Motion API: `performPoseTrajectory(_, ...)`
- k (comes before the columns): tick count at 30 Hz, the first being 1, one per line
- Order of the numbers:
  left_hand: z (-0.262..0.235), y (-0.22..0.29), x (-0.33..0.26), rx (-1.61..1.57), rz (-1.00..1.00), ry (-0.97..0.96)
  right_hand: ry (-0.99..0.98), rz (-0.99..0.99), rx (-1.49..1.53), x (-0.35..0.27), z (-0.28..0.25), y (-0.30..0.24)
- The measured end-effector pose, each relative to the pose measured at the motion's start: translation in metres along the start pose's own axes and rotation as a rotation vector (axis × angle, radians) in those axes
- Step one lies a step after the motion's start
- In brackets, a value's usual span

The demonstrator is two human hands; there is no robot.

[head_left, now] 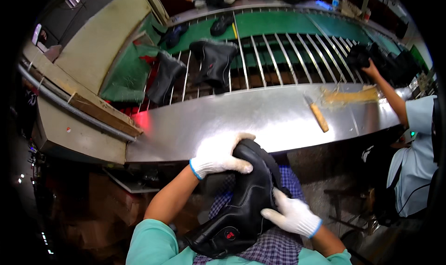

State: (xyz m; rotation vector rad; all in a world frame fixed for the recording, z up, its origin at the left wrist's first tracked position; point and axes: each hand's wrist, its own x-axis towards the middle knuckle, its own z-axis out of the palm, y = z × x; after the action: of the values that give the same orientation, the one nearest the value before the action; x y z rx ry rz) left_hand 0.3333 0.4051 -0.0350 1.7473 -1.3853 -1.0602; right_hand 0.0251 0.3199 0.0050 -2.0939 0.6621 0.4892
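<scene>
A black leather boot (244, 197) lies across my lap, its toe pointing away from me and its shaft toward my left side. My left hand (225, 157), in a white knit glove with a blue cuff, is wrapped over the toe. Also gloved, my right hand (292, 213) grips the boot near the heel, thumb on the leather and fingers by the sole edge. The sole faces right. A small red badge shows on the shaft. Ahead on the metal ledge lies a knife (318, 115) with a wooden handle, apart from both hands.
Beyond the metal ledge (241, 109) runs a roller conveyor (274, 60) carrying black boots (214, 63). A green belt (278, 23) lies farther back. At right, a co-worker's arm (390, 93) reaches toward dark boots. Other gloved workers are across the line. A beige panel (111, 32) stands left.
</scene>
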Motion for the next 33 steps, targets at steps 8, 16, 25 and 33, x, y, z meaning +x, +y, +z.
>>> performPoseTrajectory(8, -0.006, 0.003, 0.013, -0.100, -0.130, 0.005, 0.419, -0.336, -0.128, 0.029, -0.006, 0.035)
performPoseTrajectory(16, -0.012, -0.006, 0.014, -0.227, -0.132, -0.063, 0.730, -0.668, -0.155, 0.112, -0.014, 0.022)
performPoseTrajectory(25, -0.015, -0.003, 0.014, -0.196, -0.157, -0.083, 0.504, -0.616, -0.255, 0.153, -0.062, -0.018)
performPoseTrajectory(33, -0.014, -0.002, 0.013, -0.143, -0.129, -0.089, 0.330, -0.517, -0.227, 0.140, -0.075, -0.034)
